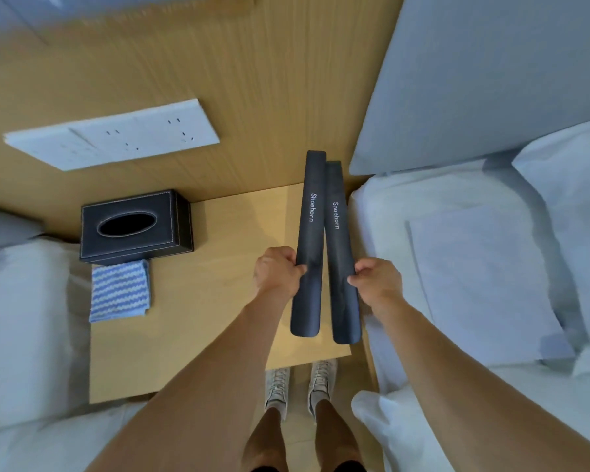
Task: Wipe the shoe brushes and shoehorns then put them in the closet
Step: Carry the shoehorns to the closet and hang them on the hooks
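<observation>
Two long dark grey shoehorns, each printed "Shoehorn", are held side by side above the right part of a wooden nightstand [201, 335]. My left hand [277, 270] grips the left shoehorn [311, 212] around its lower half. My right hand [377, 286] grips the right shoehorn [338, 233] at about the same height. The two shoehorns almost touch along their length. A folded blue and white striped cloth [120, 290] lies on the nightstand at its left edge, apart from both hands. No shoe brush is in view.
A black tissue box [135, 226] stands at the back left of the nightstand, just behind the cloth. A white socket panel [113, 136] sits on the wooden wall. Beds with white bedding flank the nightstand at left [24, 318] and right [474, 284]. My feet in pale shoes [300, 386] stand before it.
</observation>
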Motion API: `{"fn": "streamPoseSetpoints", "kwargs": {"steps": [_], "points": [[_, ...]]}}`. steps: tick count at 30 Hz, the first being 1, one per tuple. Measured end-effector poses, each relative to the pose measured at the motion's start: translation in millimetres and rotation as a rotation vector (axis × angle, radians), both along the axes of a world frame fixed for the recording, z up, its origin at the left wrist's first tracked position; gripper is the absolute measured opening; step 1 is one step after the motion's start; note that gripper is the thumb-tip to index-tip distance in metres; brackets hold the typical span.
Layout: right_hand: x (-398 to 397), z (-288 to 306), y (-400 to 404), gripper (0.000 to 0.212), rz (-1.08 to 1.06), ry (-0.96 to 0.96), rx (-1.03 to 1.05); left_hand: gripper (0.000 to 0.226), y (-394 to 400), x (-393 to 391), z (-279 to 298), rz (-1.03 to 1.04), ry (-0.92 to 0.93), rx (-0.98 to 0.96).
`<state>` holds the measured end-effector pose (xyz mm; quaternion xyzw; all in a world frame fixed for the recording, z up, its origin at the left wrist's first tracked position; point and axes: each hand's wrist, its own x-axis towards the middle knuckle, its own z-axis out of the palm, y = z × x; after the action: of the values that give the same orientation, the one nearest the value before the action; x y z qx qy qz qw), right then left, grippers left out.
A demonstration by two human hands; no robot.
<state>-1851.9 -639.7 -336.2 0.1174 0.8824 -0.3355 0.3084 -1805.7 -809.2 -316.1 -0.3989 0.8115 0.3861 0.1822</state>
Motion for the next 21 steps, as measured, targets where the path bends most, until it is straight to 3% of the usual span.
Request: {"fn": "streamPoseSetpoints", "kwargs": {"steps": [6, 11, 14, 21], "points": [[-9, 70, 44, 0.013, -0.082, 0.125, -0.014, 0.016, 40, -28, 68, -0.078, 0.16, 0.083], [-1, 131, 97, 0.026, -0.199, 0.24, -0.039, 0.005, 78, -27, 111, 0.05, 0.237, 0.291], [8, 163, 121, 0.022, -0.291, 0.285, -0.067, 0.02, 100, -22, 132, 0.058, 0.266, 0.345], [43, 225, 161, 0.013, -0.517, 0.412, -0.085, 0.01, 141, -28, 189, -0.241, 0.389, 0.339]]}}
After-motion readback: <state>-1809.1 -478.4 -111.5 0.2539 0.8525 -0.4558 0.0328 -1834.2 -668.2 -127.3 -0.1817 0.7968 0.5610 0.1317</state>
